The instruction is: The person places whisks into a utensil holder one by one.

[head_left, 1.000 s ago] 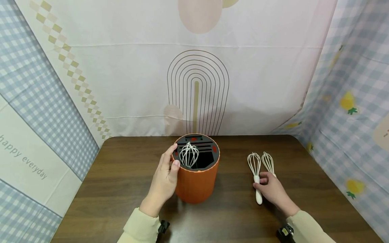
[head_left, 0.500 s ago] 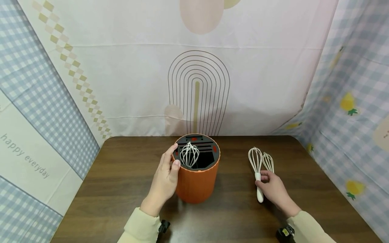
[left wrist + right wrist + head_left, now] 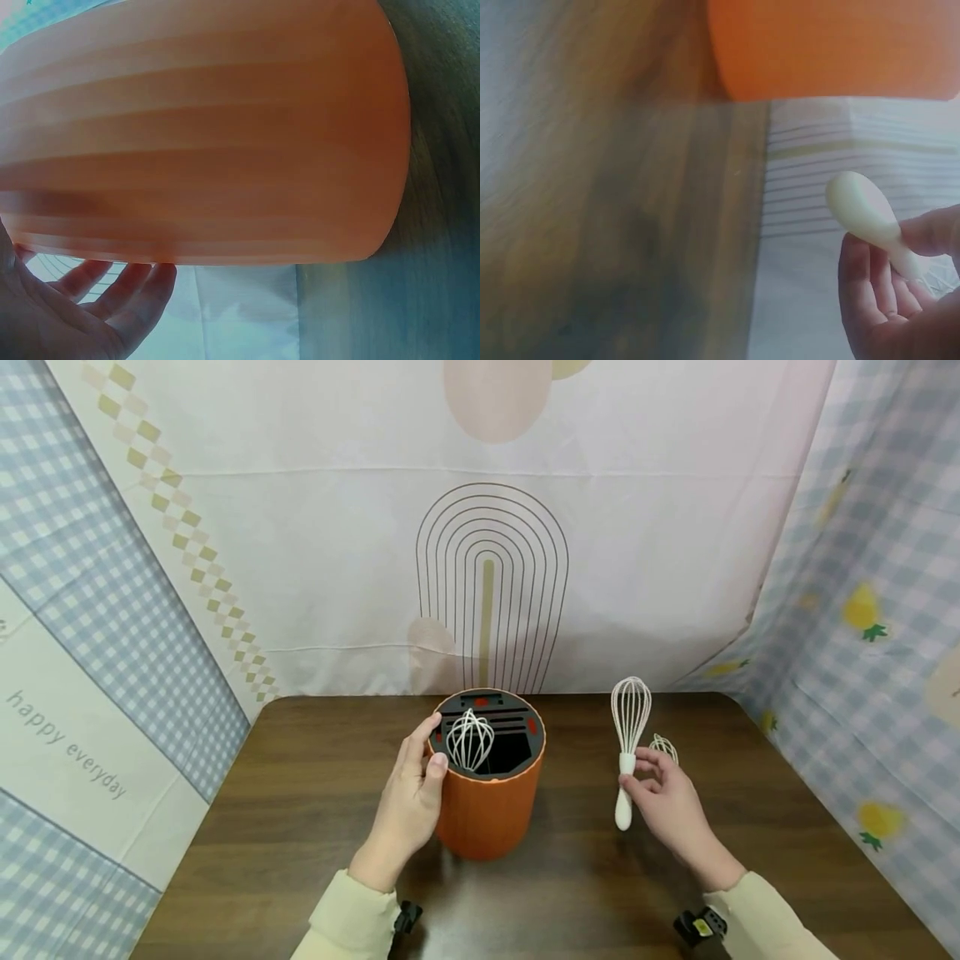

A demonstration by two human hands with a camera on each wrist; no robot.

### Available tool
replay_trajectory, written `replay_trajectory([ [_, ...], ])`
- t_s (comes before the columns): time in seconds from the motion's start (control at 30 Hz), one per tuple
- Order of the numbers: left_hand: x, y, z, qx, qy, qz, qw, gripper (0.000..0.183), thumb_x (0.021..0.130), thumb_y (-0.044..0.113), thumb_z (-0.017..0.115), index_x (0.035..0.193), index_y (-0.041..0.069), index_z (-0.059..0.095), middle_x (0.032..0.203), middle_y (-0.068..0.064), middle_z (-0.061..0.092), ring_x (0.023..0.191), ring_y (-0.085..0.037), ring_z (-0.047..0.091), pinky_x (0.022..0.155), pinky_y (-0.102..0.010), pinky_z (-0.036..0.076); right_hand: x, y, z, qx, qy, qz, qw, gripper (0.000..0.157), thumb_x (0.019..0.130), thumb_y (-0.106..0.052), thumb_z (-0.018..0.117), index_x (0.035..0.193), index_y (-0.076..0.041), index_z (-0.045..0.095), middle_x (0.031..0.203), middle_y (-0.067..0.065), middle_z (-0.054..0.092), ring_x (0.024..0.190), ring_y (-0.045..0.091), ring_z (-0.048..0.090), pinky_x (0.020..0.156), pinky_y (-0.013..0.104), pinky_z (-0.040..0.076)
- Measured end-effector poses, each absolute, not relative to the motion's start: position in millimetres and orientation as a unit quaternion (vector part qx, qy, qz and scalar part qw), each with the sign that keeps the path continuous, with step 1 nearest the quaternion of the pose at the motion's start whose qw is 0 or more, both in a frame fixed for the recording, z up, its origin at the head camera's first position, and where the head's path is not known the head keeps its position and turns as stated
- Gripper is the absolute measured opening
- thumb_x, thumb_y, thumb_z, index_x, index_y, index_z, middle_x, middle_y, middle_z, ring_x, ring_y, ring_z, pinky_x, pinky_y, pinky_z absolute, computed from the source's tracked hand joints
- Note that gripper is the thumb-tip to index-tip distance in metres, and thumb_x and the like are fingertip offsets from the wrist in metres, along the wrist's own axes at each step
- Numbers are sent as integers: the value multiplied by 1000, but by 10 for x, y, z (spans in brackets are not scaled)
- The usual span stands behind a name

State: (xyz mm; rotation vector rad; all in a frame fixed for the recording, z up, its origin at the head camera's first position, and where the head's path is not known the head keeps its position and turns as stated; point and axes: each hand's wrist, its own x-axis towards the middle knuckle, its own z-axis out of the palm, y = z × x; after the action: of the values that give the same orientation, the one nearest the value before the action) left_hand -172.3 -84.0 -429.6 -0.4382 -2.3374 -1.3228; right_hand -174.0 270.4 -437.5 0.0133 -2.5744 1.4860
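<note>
The left hand (image 3: 401, 806) rests, fingers relaxed, against the ribbed orange cylindrical container (image 3: 486, 822) beside it, presumably steadying it. Well apart, the right hand (image 3: 671, 803) pinches a white balloon whisk (image 3: 627, 763) by its handle, likely keeping the wires unobstructed: looped head up, slightly tilted, handle smooth and bulbous-ended.

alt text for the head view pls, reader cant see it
A person's right hand holds a white whisk by its handle while the left hand grips an orange slotted utensil holder containing another whisk. A third whisk lies on the wooden table, partly hidden by the right hand.
</note>
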Motion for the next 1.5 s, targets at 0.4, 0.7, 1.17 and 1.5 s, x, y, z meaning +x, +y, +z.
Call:
replay_trajectory([
  [0.4,-1720,-835,-4303,-157,-839,-479,205,51,103,49,34,151,34,29,130,0,46,87,-17,54,77,-44,46,-1731,2433,-4018,76,-797,583,137,59,93,-12,66,140,-3,34,118,17,57,82,14,62,64,26,51],
  [0.7,-1717,-840,-4305,-157,-838,-480,208,50,103,47,35,151,34,29,128,-1,46,87,-17,54,77,-43,46,-1736,2259,-3827,119,-768,606,169,58,90,0,66,139,0,34,115,20,56,83,14,62,67,24,52],
  [1.17,-1710,-839,-4320,-154,-837,-481,208,50,103,46,35,151,33,29,132,0,45,85,-16,53,75,-42,46,-1717,2052,-3568,184,-731,631,181,57,90,3,64,139,2,33,113,19,56,88,20,61,72,24,52],
  [1.5,-1727,-833,-4322,-158,-837,-478,214,51,103,46,36,152,32,29,125,-2,47,88,-19,52,77,-45,44,-1713,1859,-3445,239,-680,666,190,57,92,7,59,141,-2,31,119,17,54,92,21,57,81,24,49],
])
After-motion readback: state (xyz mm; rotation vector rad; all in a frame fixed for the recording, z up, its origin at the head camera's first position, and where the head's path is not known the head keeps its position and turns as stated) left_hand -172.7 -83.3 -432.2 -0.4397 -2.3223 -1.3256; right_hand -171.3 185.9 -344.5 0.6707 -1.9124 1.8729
